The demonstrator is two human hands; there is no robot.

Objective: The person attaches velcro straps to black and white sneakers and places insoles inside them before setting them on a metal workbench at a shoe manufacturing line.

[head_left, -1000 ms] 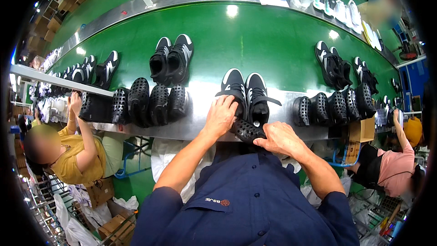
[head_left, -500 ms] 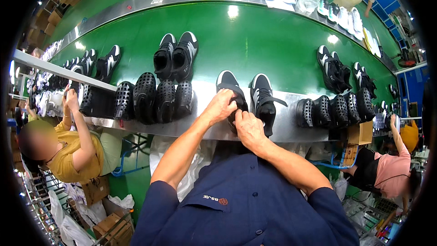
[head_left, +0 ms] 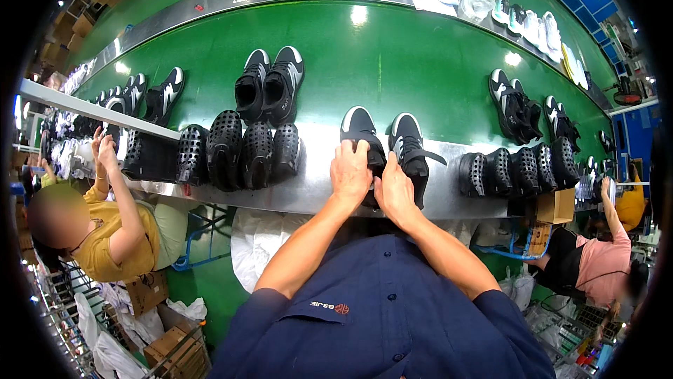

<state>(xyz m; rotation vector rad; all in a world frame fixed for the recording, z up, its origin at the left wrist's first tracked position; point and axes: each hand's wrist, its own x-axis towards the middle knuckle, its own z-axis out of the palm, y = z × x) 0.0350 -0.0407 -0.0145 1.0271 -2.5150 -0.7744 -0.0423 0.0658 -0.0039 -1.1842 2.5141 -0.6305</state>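
Observation:
Directly ahead, at the near edge of the table, a black and white sneaker (head_left: 359, 121) stands with its toe pointing away from me. My left hand (head_left: 350, 171) is closed over its left side and opening. At the heel and right side of the same sneaker, my right hand (head_left: 397, 194) has its fingers bent against the shoe; its fingertips are partly hidden. The sneaker's heel and most of its opening are covered by my hands. Just to the right, the matching sneaker (head_left: 406, 133) stands with its strap end sticking out to the right.
Black perforated shoe-shaped forms (head_left: 257, 151) line the metal edge at left, and more perforated forms (head_left: 523, 168) at right. A sneaker pair (head_left: 284, 81) stands on the green belt (head_left: 392, 63). Seated co-workers in a yellow shirt (head_left: 126, 232) and pink shirt (head_left: 603, 267) flank me.
Both sneakers have shifted slightly right. My left hand has gone from pinching at the opening to wrapping over the shoe's left side, and my right hand has turned more upright.

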